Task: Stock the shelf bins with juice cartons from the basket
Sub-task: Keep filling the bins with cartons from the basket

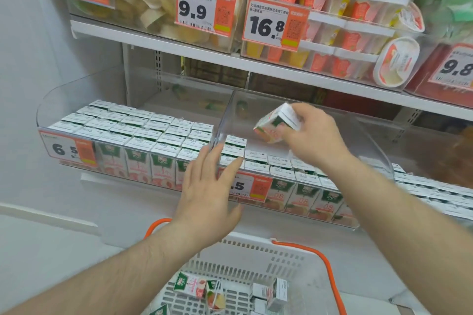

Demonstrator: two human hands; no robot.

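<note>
A person's right hand [313, 135] carries a small white-and-green juice carton with orange fruit print [277, 123], tilted, above the middle clear plastic shelf bin [294, 110], its grip clamped around the carton's top end. The left hand [207, 186], fingers straight and apart, rests against the front edge of the bins where the clear divider [220, 130] meets the front wall, holding nothing. The placing step is in hand: the middle bin has rows of upright cartons only along its front, with bare floor behind, while the left clear bin [76, 100] looks nearly full. The next move calls for turning the carton upright and setting it behind the front rows. More cartons lie in the white plastic basket with orange handles [256, 250] below. Cartons read "100%"; an orange-and-white price tag [66, 148] shows "6.5", and upper-shelf tags read "9.9", "16.8" and "9.8".
</note>
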